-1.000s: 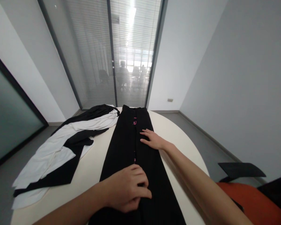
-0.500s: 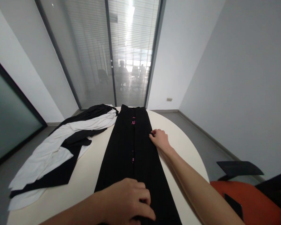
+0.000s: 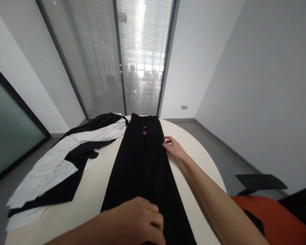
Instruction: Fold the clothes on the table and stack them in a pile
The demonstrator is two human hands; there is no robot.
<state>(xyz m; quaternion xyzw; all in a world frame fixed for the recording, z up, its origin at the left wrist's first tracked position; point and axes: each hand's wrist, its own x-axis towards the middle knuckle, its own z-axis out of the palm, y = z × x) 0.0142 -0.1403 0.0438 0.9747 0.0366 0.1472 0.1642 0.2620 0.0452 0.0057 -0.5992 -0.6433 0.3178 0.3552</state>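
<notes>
Left to right, as observed from within the room. Black and white clothes (image 3: 51, 166) lie loosely spread along the left side of a pale, round-edged table (image 3: 196, 149). Beside them, a strip of bare tabletop between, a long black garment (image 3: 131, 163), apparently trousers, lies flat; its long axis runs from near to far, the waistband end at the far edge, before a glass partition (image 3: 102, 68) with blinds. The left hand (image 3: 142, 223) is over the garment's near part, fingers curled; whether they grip cloth cannot be told, the fingertips being hidden. The garment extends away from this hand toward the far side. Small pink marks (image 3: 144, 132) show on its middle line, toward the waistband. The right hand (image 3: 172, 148) is at the garment's right edge, fingers bent, fingertips against the cloth; a pinch cannot be confirmed. The garment lies to this hand's left, and of the two hands it is the nearer to the waistband. Far right: an orange-seated chair (image 3: 255, 211).
</notes>
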